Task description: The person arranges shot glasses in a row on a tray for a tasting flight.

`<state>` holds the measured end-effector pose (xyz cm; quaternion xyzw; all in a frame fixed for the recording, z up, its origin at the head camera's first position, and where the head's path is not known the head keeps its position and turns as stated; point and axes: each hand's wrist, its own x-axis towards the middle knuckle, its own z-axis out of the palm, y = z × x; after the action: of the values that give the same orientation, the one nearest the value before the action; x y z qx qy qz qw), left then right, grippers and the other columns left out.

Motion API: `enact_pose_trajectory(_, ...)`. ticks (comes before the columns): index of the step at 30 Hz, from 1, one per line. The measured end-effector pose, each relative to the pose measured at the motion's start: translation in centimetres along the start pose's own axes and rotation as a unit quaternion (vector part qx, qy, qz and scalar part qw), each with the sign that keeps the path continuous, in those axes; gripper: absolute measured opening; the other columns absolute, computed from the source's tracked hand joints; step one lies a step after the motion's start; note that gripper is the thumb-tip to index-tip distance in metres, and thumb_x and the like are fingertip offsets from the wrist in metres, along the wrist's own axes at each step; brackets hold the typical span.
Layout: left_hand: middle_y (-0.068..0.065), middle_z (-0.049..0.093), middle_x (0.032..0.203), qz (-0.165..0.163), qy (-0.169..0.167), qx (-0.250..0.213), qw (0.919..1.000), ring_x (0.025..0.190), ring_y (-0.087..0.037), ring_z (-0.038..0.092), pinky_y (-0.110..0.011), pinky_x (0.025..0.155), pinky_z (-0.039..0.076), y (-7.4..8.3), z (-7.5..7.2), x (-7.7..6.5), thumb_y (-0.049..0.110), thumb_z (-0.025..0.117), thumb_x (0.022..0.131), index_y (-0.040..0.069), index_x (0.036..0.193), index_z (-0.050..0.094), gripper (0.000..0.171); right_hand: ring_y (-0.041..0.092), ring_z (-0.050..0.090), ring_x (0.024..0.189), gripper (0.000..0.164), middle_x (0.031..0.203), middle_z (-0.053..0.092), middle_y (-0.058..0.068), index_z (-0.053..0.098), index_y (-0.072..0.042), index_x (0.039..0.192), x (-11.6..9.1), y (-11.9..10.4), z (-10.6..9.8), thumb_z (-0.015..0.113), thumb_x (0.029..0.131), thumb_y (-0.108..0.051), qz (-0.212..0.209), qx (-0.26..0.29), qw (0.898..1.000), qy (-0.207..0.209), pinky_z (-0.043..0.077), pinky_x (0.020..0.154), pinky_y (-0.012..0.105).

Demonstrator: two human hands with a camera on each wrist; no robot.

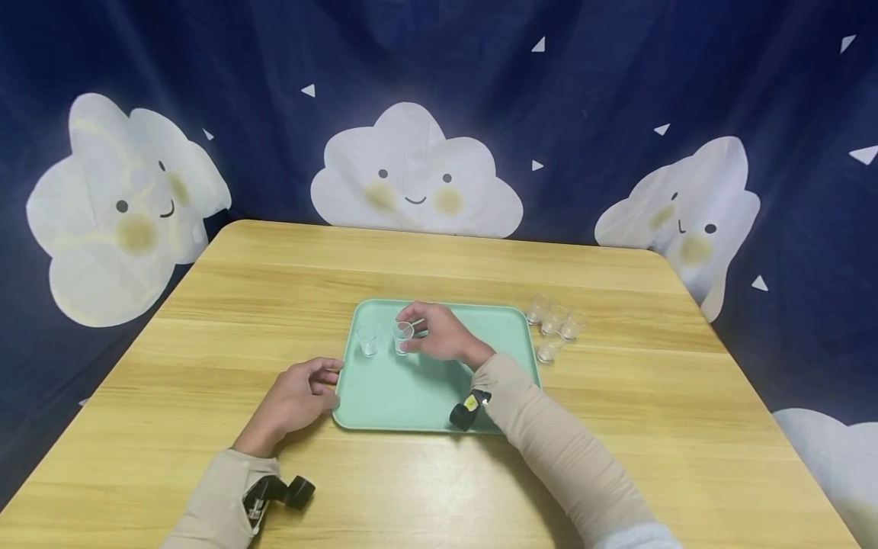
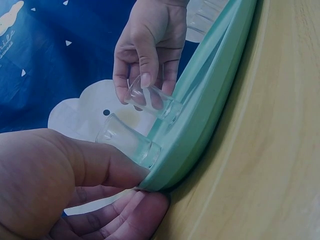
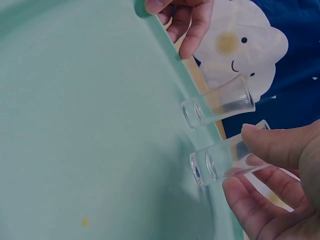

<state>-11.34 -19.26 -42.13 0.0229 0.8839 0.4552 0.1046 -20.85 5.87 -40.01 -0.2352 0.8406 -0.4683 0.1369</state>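
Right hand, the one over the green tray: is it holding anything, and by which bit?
Yes, the right hand holds a small clear glass by the upper part of its side, near the rim.

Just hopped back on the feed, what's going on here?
A person's right hand holds a small clear glass at the green tray; whether its base touches isn't clear. Another glass stands beside it on the tray. The left hand rests at the tray's left edge. Four more glasses sit to the tray's right.
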Motion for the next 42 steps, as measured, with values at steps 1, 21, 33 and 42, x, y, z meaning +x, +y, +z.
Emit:
enact_pose_trajectory(1, -0.010, 0.064, 0.110, 0.000, 0.000, 0.001, 1.0000, 0.090, -0.020, 0.060, -0.033, 0.078, 0.051, 0.0, 0.0, 0.0, 0.002, 0.067, 0.076, -0.001, 0.128, 0.057, 0.053, 0.025, 0.064, 0.099, 0.038, 0.111, 0.063, 0.010, 0.061, 0.000, 0.115, 0.0, 0.0, 0.0, 0.075, 0.080, 0.000, -0.001, -0.001, 1.000, 0.000, 0.051, 0.087, 0.025)
enact_pose_trajectory(21, -0.009, 0.064, 0.108, 0.005, 0.000, 0.000, 1.0000, 0.089, -0.019, 0.060, -0.033, 0.077, 0.051, -0.5, -0.1, -0.2, 0.003, 0.066, 0.075, 0.000, 0.127, 0.058, 0.052, 0.031, 0.059, 0.113, 0.034, 0.125, 0.059, 0.023, 0.055, 0.007, 0.128, -3.0, 0.7, -4.5, 0.055, 0.095, -0.001, 0.016, 0.072, 0.997, 0.022, 0.048, 0.095, 0.036)
enact_pose_trajectory(33, -0.009, 0.064, 0.110, 0.000, -0.005, -0.005, 1.0000, 0.090, -0.019, 0.059, -0.033, 0.078, 0.050, 0.1, 0.0, 0.1, 0.003, 0.066, 0.075, 0.001, 0.128, 0.058, 0.053, 0.047, 0.047, 0.123, 0.043, 0.134, 0.046, 0.034, 0.045, 0.015, 0.131, -7.2, 1.6, -9.5, 0.032, 0.106, -0.019, 0.025, 0.159, 0.985, 0.062, 0.043, 0.101, 0.045)
enact_pose_trajectory(42, -0.009, 0.064, 0.110, -0.005, -0.002, -0.003, 1.0000, 0.090, -0.020, 0.058, -0.033, 0.078, 0.050, 0.1, 0.0, 0.0, 0.003, 0.066, 0.075, 0.001, 0.128, 0.058, 0.053, 0.050, 0.045, 0.122, 0.049, 0.133, 0.045, 0.035, 0.044, 0.018, 0.130, -10.0, 3.0, -12.6, 0.031, 0.107, -0.023, 0.013, 0.129, 0.986, 0.103, 0.042, 0.102, 0.047)
